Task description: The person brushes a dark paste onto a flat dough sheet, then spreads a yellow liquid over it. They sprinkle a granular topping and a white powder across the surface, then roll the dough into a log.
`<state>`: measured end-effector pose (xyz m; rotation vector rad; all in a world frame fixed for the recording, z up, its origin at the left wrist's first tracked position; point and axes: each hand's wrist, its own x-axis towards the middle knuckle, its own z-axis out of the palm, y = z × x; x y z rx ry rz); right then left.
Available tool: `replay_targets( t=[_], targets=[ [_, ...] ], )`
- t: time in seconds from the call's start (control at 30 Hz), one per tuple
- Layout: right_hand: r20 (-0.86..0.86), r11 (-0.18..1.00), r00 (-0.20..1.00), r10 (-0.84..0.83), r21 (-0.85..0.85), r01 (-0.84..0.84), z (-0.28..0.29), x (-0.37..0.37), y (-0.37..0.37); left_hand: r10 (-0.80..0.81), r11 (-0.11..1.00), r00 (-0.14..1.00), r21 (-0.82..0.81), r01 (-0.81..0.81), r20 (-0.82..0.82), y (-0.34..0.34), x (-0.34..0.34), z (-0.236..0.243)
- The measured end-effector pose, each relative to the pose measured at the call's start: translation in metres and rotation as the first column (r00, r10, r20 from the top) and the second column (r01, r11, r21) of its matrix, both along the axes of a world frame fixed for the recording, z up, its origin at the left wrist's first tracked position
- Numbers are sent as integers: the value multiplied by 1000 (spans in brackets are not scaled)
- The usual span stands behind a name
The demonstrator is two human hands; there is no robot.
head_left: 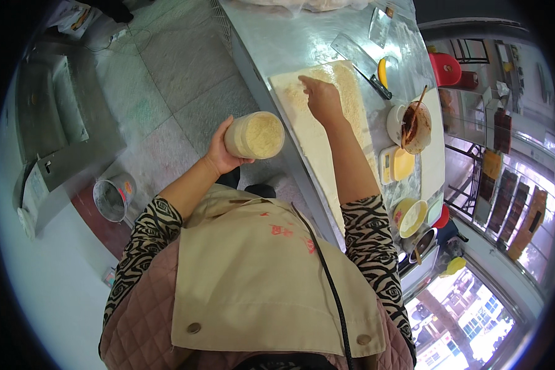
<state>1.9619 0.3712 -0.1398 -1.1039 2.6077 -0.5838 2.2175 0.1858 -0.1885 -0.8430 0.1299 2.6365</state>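
Right hand (pixel 322 98): fingers loosely bunched, tips down on the flat pale rectangular sheet of dough (pixel 327 132), thumb side toward the far end. Whether a pinch of crumb sits between the fingertips cannot be told; nothing solid is gripped.

Left hand (pixel 219 151): wrapped around the lower wall of a clear round plastic jar of pale yellow crumbs (pixel 254 135), mouth open and tilted toward the camera, held off the edge of the worktop over the tiled floor (pixel 179 74).

Handling, judged: jar looks light to moderate, rigid, smooth-walled; a grip round the mid-body as now seems sound, but the open mouth will spill if tipped further. The crumb is loose and dry, taken only by pinch or pour. The dough sheet looks soft, limp, easily dented or torn; best touched lightly, not lifted from one edge.

Dough sheet lies lengthwise on the grey metal worktop (pixel 290 37); its far part carries a scatter of yellow crumb.

Right of the sheet: a black-handled knife (pixel 373 83), a white bowl of dark brown paste with a wooden stick (pixel 411 126), a small white kitchen scale with a yellow dish (pixel 393 165), and a yellow bowl (pixel 409 217).
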Motion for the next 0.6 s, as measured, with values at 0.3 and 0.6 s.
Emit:
replay_targets(
  t=[0.3, 0.6],
  targets=[
    [29, 979, 981, -193, -59, 194, 3, -22, 14, -21, 999, 999, -27, 22, 24, 6, -5, 10],
    [124, 945, 943, -309, -71, 319, 0, -61, 50, -7, 1000, 1000, -4, 7, 11, 6, -3, 11]
  ],
)
